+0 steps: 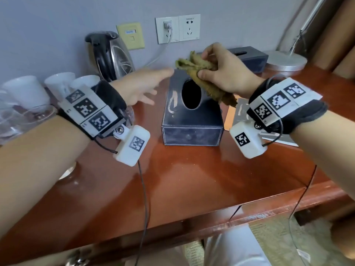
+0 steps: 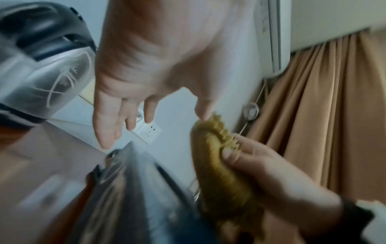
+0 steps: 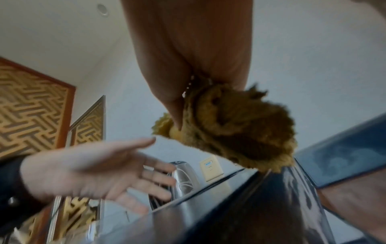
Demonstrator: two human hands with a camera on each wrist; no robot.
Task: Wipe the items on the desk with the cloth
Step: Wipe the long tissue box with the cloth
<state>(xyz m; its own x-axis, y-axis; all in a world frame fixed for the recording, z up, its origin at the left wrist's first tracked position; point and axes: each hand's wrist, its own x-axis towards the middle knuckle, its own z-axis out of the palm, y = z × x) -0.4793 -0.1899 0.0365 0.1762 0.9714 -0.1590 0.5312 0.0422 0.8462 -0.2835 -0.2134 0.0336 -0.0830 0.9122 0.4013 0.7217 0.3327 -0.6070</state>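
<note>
The bunched-up cloth [image 1: 194, 69] is being gripped by the right hand [image 1: 226, 73] over the dark tissue box [image 1: 192, 116], its far corner getting hidden. The left hand [image 1: 142, 87] is being held open and empty beside it, fingertips blurred.

I note a fuzzy, rough-piled olive cloth [image 1: 194, 68]; dark leather-look tissue box [image 1: 192, 116], stitched edges, scuffed top; glossy reddish wood table [image 1: 192, 179]; kettle [image 1: 109, 54] of shiny metal and black plastic.

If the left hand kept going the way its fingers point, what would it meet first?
Probably the cloth bunched in the right hand; the open left hand already reaches toward its near end, though depth is unclear.
</note>
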